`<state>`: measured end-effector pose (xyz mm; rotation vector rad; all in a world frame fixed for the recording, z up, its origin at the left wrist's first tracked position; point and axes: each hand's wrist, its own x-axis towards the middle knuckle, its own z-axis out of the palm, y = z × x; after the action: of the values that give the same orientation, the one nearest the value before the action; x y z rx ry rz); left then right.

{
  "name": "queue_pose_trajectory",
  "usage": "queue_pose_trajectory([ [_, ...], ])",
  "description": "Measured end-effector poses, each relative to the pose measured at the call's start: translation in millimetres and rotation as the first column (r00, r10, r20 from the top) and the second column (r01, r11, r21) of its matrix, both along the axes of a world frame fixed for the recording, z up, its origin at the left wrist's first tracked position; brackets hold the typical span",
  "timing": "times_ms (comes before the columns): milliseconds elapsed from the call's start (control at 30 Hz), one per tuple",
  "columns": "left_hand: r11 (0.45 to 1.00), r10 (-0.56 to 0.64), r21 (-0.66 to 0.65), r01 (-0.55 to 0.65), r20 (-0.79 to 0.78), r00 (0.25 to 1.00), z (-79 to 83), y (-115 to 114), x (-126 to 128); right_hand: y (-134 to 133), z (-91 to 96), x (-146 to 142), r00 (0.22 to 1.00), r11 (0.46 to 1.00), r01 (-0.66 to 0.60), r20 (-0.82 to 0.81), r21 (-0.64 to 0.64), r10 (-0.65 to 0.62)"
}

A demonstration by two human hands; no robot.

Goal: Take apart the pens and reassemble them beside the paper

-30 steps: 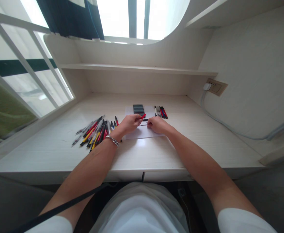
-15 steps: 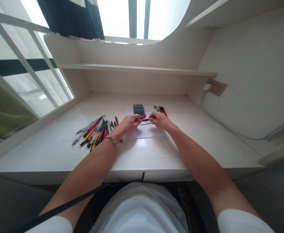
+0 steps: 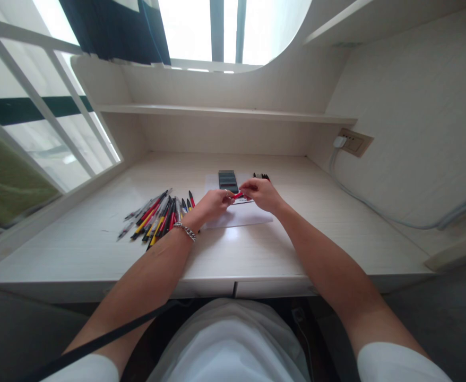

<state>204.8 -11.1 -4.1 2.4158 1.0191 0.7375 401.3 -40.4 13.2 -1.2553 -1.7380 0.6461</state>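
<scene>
My left hand (image 3: 216, 202), with a chain bracelet at the wrist, is closed on a short red pen (image 3: 238, 196) or pen part over the paper. The fingers of my right hand (image 3: 260, 192) are pinched together at its right end; what lies between them is too small to make out. A white sheet of paper (image 3: 241, 216) lies under both hands. Beyond them sits a dark flat rectangular case (image 3: 227, 179), partly covered by my left fingers. Several pens (image 3: 261, 176) lie behind my right hand, which hides most of them.
A loose pile of red, yellow, black and clear pens (image 3: 155, 215) lies left of my left forearm. A shelf (image 3: 225, 110) runs above the back of the white desk (image 3: 296, 254). On the right wall, a cable (image 3: 360, 200) hangs from a socket (image 3: 356, 143).
My right hand has moved slightly up and closer to my left hand, reaching the red piece. The red piece has dipped a little. The pen pile has not moved.
</scene>
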Motion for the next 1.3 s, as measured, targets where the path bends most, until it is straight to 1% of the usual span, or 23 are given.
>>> queue_pose_trajectory([
  [133, 1.000, 0.006, -0.028, -0.005, 0.026, 1.000, -0.3, 1, -1, 0, -0.3, 1, 1.000, 1.000, -0.005, 0.018, 0.017, 0.005],
  [300, 1.000, 0.012, -0.026, -0.011, 0.050, 0.999, 0.5, 2, -2, -1, 1.3, 4, 0.998, 0.998, -0.060, -0.017, 0.027, 0.061],
  [533, 1.000, 0.011, -0.029, -0.009, 0.054, 0.999, -4.4, 5, -2, 0, -1.0, 3, 0.995, 0.999, -0.049, -0.083, -0.004, 0.048],
  [733, 1.000, -0.006, -0.003, 0.006, -0.012, 1.000, -5.8, 6, -2, 0, -2.6, 6, 0.997, 0.997, -0.072, -0.032, -0.027, 0.071],
  [1033, 0.999, -0.029, -0.019, 0.030, 0.012, 0.999, -1.8, 1, -1, -6, 4.5, 5, 0.998, 0.998, -0.061, -0.017, -0.031, 0.061],
  [1133, 0.999, -0.038, -0.030, 0.039, 0.025, 0.999, -1.3, 0, 0, -9, 7.8, 3, 0.999, 0.999, -0.050, 0.008, -0.009, 0.050],
  [1300, 0.999, -0.036, -0.009, 0.036, 0.040, 0.999, -3.3, 2, 1, -13, 13.6, 4, 0.990, 0.998, -0.012, 0.138, 0.061, 0.004],
])
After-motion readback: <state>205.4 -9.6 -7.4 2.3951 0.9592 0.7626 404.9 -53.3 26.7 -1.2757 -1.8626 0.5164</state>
